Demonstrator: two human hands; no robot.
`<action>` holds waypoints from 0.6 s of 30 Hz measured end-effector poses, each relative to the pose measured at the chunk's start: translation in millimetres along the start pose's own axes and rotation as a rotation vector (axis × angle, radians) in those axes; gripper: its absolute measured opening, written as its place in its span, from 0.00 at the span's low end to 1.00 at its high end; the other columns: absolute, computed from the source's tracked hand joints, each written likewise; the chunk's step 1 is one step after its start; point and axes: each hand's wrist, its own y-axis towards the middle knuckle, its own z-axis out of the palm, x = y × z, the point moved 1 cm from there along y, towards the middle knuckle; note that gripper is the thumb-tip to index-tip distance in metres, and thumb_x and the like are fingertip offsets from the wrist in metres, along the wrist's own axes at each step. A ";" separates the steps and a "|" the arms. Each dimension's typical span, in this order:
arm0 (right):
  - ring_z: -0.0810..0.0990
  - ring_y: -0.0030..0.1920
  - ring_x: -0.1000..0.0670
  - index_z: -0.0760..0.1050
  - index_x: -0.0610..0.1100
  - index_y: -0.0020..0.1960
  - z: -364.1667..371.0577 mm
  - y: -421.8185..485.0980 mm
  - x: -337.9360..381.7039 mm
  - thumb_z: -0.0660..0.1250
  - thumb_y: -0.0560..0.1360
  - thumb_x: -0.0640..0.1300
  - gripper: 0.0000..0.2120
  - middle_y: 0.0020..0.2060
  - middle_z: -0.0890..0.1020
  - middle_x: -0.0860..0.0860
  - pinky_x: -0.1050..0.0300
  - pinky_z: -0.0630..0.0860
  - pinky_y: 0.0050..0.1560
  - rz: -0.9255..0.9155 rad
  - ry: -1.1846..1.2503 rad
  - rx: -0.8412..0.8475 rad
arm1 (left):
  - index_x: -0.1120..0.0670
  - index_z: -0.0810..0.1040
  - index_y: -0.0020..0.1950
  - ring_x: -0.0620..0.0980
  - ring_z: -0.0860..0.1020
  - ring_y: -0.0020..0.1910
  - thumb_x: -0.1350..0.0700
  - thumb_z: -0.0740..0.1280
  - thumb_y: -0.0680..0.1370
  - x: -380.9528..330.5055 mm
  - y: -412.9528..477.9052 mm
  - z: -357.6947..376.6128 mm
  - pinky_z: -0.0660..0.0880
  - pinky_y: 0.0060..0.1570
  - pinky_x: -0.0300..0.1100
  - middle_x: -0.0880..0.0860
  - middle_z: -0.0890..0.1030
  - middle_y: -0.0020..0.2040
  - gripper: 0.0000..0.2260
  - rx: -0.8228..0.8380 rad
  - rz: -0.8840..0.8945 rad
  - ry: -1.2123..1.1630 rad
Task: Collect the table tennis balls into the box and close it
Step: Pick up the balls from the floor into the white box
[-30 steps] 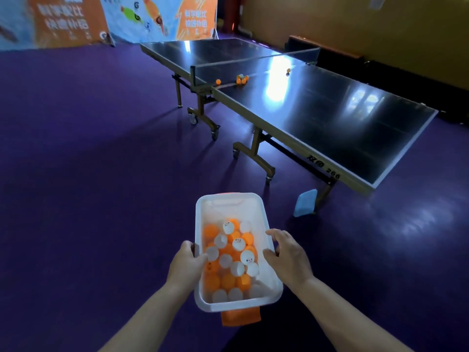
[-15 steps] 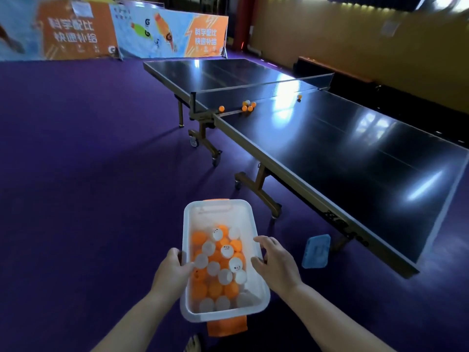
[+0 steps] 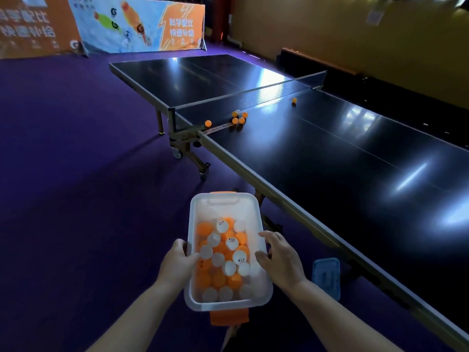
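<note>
the box (image 3: pixel 225 214), half full of balls, sits between both hands: left fingers (image 3: pixel 181 250) curl on its rim, right fingers (image 3: pixel 270 238) rest loosely there. keep it level, walk to the loose balls (image 3: pixel 238 117) far ahead on the desk (image 3: pixel 330 158).
</note>
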 end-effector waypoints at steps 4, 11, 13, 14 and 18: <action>0.73 0.49 0.58 0.66 0.52 0.68 9.0 86.3 1.6 0.65 0.75 0.48 0.22 0.62 0.73 0.55 0.63 0.74 0.48 -0.023 0.006 0.014 | 0.52 0.71 0.47 0.54 0.81 0.43 0.57 0.66 0.75 -16.2 71.0 2.0 0.81 0.45 0.54 0.55 0.80 0.45 0.05 -0.022 -0.048 -0.015; 0.75 0.54 0.55 0.67 0.52 0.67 18.3 247.8 17.3 0.65 0.75 0.47 0.20 0.63 0.72 0.55 0.61 0.75 0.52 -0.042 0.079 0.062 | 0.55 0.71 0.48 0.50 0.79 0.39 0.59 0.66 0.75 -78.1 207.3 -12.1 0.74 0.33 0.41 0.53 0.79 0.43 0.05 -0.112 -0.079 -0.005; 0.74 0.51 0.57 0.67 0.52 0.66 18.6 290.7 24.3 0.65 0.75 0.47 0.20 0.63 0.72 0.55 0.63 0.74 0.51 -0.071 0.091 0.068 | 0.54 0.71 0.49 0.49 0.79 0.40 0.58 0.66 0.75 -93.8 241.1 -18.0 0.73 0.32 0.40 0.53 0.79 0.43 0.06 -0.130 -0.076 -0.013; 0.74 0.50 0.57 0.67 0.52 0.66 18.9 311.0 27.4 0.65 0.75 0.46 0.20 0.62 0.72 0.55 0.64 0.74 0.50 -0.080 0.095 0.075 | 0.55 0.71 0.49 0.49 0.79 0.40 0.58 0.66 0.75 -100.7 257.4 -20.4 0.73 0.32 0.40 0.53 0.79 0.43 0.06 -0.142 -0.080 -0.014; 0.76 0.50 0.55 0.69 0.50 0.65 21.3 380.8 33.9 0.65 0.75 0.46 0.20 0.61 0.73 0.54 0.57 0.77 0.52 -0.085 0.133 0.086 | 0.55 0.71 0.51 0.50 0.79 0.40 0.58 0.66 0.75 -124.1 321.5 -27.4 0.73 0.33 0.41 0.53 0.79 0.43 0.06 -0.171 -0.089 -0.008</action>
